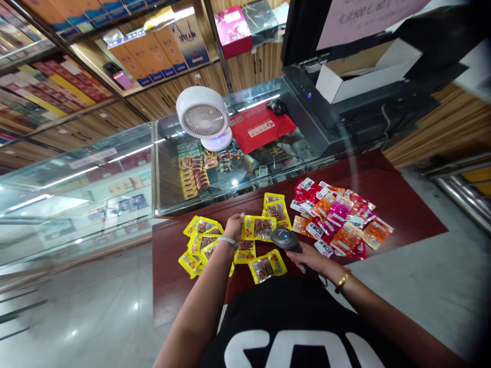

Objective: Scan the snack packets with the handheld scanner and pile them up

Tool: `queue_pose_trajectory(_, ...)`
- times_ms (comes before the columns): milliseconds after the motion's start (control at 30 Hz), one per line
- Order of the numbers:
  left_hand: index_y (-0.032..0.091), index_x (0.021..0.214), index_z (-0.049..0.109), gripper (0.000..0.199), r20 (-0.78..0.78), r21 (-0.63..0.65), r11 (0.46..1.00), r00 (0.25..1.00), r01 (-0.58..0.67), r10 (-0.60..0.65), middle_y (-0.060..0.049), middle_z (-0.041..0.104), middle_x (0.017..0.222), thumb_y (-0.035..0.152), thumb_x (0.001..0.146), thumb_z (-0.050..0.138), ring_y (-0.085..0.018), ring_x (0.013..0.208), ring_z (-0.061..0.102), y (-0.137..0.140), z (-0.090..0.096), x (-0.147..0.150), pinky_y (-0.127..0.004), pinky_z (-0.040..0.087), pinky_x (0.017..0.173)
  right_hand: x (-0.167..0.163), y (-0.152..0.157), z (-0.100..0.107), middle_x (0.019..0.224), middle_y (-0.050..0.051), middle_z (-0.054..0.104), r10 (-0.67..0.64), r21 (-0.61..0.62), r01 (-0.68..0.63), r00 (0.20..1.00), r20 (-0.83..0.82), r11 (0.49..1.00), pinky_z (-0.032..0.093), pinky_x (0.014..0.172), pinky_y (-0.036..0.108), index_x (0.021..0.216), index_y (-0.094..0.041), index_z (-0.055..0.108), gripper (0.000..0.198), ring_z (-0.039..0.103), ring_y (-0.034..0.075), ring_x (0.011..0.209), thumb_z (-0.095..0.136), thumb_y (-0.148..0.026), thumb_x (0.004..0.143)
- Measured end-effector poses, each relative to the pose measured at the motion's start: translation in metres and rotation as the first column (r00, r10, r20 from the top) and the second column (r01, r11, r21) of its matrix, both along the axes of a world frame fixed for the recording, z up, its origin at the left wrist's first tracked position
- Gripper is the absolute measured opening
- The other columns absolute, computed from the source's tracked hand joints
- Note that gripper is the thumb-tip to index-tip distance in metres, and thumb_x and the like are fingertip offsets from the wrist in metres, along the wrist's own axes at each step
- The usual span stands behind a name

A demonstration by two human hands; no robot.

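My left hand (pixel 234 227) grips the left end of a yellow snack packet (pixel 259 228) with a clear window showing brown food. In my right hand (pixel 307 257) is a dark handheld barcode scanner (pixel 284 237), its head close to that packet's right end. A heap of similar yellow packets (pixel 202 240) lies left of my left hand. Another yellow packet (pixel 267 267) rests below the held one, and a few more (pixel 276 210) lie just behind it. To the right is a pile of red, orange and pink snack packets (pixel 337 217).
The packets lie on a dark red tabletop (pixel 169 296) against a glass display counter (pixel 164 179). On the glass stand a white fan (pixel 203 115), a red mat (pixel 261 128) and a black mouse (pixel 276 106). A dark register (pixel 326 122) carries an open white box (pixel 364 76). Shelves hold boxes behind.
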State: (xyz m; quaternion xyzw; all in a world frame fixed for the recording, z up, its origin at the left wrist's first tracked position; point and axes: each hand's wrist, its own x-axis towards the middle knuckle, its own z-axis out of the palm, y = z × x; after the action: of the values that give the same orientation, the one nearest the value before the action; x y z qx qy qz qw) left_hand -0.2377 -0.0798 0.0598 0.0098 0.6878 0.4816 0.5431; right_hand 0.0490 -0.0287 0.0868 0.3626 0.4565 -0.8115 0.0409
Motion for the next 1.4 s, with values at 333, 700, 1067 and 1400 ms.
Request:
queue_pose_trajectory(333,0.018,0.079,0.053,0.027,0.187,0.029,0.981,0.966,-0.19,0.181,-0.001,0.063,0.064,0.037,0.075,0.072,-0.017,0.059,0.063,0.02,0.0,0.016,-0.033,0.054,0.062,-0.005,-0.002,-0.002,0.043,-0.01,0.049,0.077,-0.003,-0.077,0.997,0.014,0.997,0.033,0.039,0.021,0.097,-0.019,0.05,0.049,0.043,0.009,0.034,0.07,-0.058,0.077)
queue_pose_trajectory(700,0.013,0.117,0.06,0.046,-0.684,-0.506,0.798,0.412,0.327,-0.602,-0.018,0.061,0.118,0.027,0.074,0.07,-0.033,0.118,0.051,-0.022,0.009,0.006,-0.044,0.037,0.101,-0.008,-0.001,-0.003,0.049,-0.011,0.05,0.034,-0.016,-0.033,0.999,0.032,0.999,0.032,0.038,0.02,0.098,-0.02,0.049,0.05,0.042,0.008,0.034,0.07,-0.059,0.076)
queue_pose_trajectory(1067,0.016,0.104,0.055,0.045,-0.449,-0.788,0.445,0.097,0.425,-0.888,-0.015,0.064,0.107,0.044,0.073,0.071,-0.031,0.107,0.056,-0.055,0.004,0.011,-0.039,0.037,0.091,-0.023,-0.004,-0.001,0.051,-0.009,0.052,0.101,-0.006,-0.101,0.995,0.01,0.995,0.034,0.038,0.018,0.101,-0.018,0.053,0.046,0.043,0.007,0.036,0.071,-0.054,0.079)
queue_pose_trajectory(1400,0.019,0.111,0.048,0.047,-0.53,-0.537,0.676,0.422,0.504,-0.736,-0.009,0.069,0.092,0.031,0.073,0.073,-0.025,0.084,0.066,-0.051,-0.004,0.009,-0.028,0.041,0.07,-0.026,-0.005,0.001,0.048,-0.009,0.051,0.142,0.026,-0.142,0.99,-0.02,0.99,0.035,0.036,0.019,0.108,-0.016,0.057,0.051,0.044,0.008,0.035,0.071,-0.054,0.079)
